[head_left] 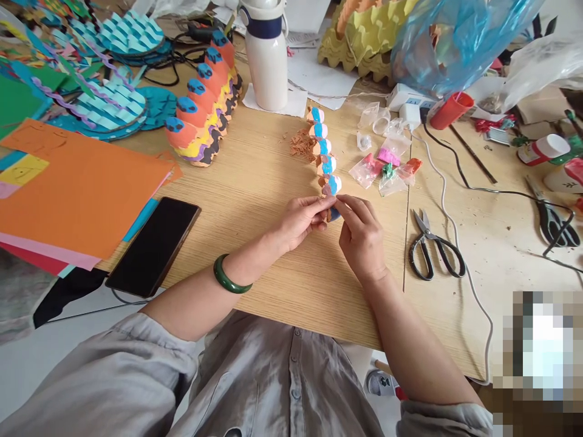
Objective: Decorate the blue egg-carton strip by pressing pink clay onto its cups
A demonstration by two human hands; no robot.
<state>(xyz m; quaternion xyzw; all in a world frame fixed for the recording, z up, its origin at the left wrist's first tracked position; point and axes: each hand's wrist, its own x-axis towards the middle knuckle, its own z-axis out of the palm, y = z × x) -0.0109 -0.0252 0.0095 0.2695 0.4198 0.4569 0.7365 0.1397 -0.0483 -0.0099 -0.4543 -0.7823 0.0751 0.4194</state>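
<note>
A strip of egg-carton cups [324,147], coated in blue, white and orange, runs away from me on the wooden table. My left hand [303,221] closes on its near end, thumb on top and fingers curled at the side. My right hand [362,233] pinches at the same end from the right, fingertips meeting the left thumb. Whether a small bit of clay lies between the fingertips is hidden. Orange crumbs [301,144] lie left of the strip. Right of it are small plastic bags of coloured clay [387,164].
Black-handled scissors [430,243] lie right of my hands beside a white cable [449,212]. A phone [155,246] and coloured paper sheets [86,188] are left. A larger painted egg-carton piece [207,103], white bottle [268,60] and blue plastic bag [460,42] stand farther back.
</note>
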